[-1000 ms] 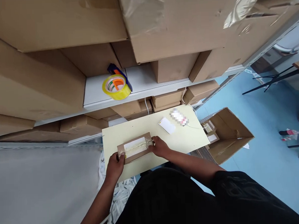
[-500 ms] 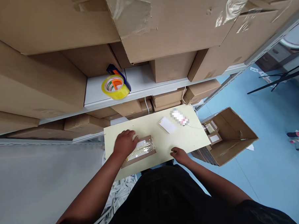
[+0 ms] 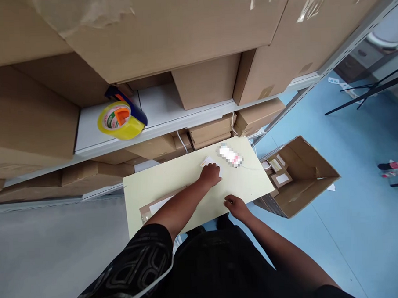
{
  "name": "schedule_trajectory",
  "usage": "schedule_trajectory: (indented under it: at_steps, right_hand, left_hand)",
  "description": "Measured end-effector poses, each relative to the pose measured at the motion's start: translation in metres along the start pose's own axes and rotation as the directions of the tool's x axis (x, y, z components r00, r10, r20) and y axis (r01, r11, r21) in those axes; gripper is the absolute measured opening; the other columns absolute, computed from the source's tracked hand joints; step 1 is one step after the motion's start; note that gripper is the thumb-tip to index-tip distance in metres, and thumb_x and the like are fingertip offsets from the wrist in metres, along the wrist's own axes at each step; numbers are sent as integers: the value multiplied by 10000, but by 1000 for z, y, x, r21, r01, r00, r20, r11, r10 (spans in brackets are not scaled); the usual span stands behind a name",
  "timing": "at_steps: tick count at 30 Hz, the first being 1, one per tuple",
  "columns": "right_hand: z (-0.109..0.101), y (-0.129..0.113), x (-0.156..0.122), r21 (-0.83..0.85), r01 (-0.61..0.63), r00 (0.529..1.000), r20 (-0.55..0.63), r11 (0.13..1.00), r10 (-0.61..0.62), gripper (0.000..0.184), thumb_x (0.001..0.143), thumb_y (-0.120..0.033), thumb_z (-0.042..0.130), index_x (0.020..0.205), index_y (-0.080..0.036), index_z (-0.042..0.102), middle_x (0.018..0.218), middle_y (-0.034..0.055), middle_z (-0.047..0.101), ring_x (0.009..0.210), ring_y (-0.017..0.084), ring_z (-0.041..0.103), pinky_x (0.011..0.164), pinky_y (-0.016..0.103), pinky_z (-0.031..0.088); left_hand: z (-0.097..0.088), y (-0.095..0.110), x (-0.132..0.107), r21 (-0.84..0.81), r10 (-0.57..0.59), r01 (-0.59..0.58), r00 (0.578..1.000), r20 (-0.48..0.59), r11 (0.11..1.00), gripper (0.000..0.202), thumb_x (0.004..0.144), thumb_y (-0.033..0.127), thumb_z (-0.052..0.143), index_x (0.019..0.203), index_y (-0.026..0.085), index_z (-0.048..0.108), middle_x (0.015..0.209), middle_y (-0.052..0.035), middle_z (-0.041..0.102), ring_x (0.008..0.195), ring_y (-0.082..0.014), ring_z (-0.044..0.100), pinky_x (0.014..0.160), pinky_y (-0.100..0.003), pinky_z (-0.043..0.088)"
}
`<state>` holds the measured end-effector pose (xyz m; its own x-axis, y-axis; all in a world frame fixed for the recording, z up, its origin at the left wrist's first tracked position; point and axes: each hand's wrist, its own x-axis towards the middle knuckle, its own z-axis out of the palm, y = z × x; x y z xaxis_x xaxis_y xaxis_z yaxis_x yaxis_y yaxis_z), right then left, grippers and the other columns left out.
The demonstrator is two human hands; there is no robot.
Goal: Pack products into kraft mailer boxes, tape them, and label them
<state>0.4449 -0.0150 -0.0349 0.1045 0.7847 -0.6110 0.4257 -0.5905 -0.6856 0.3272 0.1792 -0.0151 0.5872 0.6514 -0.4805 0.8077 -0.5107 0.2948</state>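
The left hand has left the taped parcel and crossed to the white card. It now lies on the card, though I cannot tell whether its grip has closed. The parcel sits released at the table's near left edge, partly under the forearm. The right hand rests loosely curled and empty by the near edge. Bare table lies between parcel and card; a blurred device sits just beside the card, and the open carton stands below the right edge.

- A small white card lies flat on the pale yellow table, mostly covered by the left hand.
- A brown parcel with a white label lies flat near the table's front left edge.
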Motion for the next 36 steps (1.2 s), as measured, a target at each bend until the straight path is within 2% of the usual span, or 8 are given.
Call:
schedule_trajectory:
  at_steps: [2,6,8,12,20,24,29,36]
  right_hand:
    - [-7,4,5,-2,-7,1000,2,1000,7,285,884,-362,580,1086,-231,733,972,44,746,868,213,688,798,316,493]
    - [-19,11,11,-3,-11,1000,10,1000,11,291,881,-353,576,1083,-211,729,958,53,746,868,220,687,802,324,493]
    - [-23,12,13,-7,-9,1000,20,1000,9,292,881,-358,572,1080,-212,728,952,53,747,864,225,688,799,333,494]
    - [-30,13,18,-23,6,999,33,1000,-6,295,880,-372,560,1069,-222,729,960,54,749,871,233,690,812,344,499]
    - [-32,15,26,-23,1,999,40,1000,0,318,867,-397,555,1069,-220,725,964,55,748,876,230,685,803,334,491]
    - [-29,13,26,-18,-5,999,41,1000,5,346,869,-412,547,1083,-208,726,959,56,748,882,226,682,807,329,481]
    - [-23,12,25,-17,-19,999,40,1000,20,352,874,-416,546,1092,-207,727,954,52,748,845,212,679,769,314,475]
    - [-18,3,29,-14,7,999,32,1000,-7,363,869,-435,539,1084,-207,722,942,55,739,819,210,668,754,316,471]
  left_hand:
    - [6,-1,5,16,-1,1,1000,9,1000,407,838,356,716,1183,142,681,1253,-214,602,1195,-387,507,961,-466,428]
    - [13,-2,7,28,-20,20,1000,14,999,303,903,222,582,1160,102,687,1223,-235,592,1165,-383,513,909,-469,431]
    - [14,-1,8,21,-27,26,1000,16,999,312,906,238,580,1168,106,685,1222,-234,590,1165,-390,507,917,-483,424]
    - [13,3,7,10,-30,30,999,25,999,427,832,330,700,1218,152,667,1280,-219,575,1199,-406,476,954,-502,409]
    - [7,8,5,-14,-57,57,998,28,998,344,898,205,529,1183,118,703,1237,-219,614,1162,-361,531,914,-464,444]
    - [0,1,7,-46,-107,109,993,49,993,313,921,220,498,1106,146,739,1150,-175,676,1069,-308,608,862,-406,484]
    - [-9,-13,7,-97,-185,186,982,19,978,298,964,291,486,1066,187,747,1127,-121,720,1021,-259,662,818,-340,497]
    - [-13,-24,3,-177,-183,183,983,16,967,255,921,413,606,995,221,756,1088,-69,749,985,-237,686,769,-304,500]
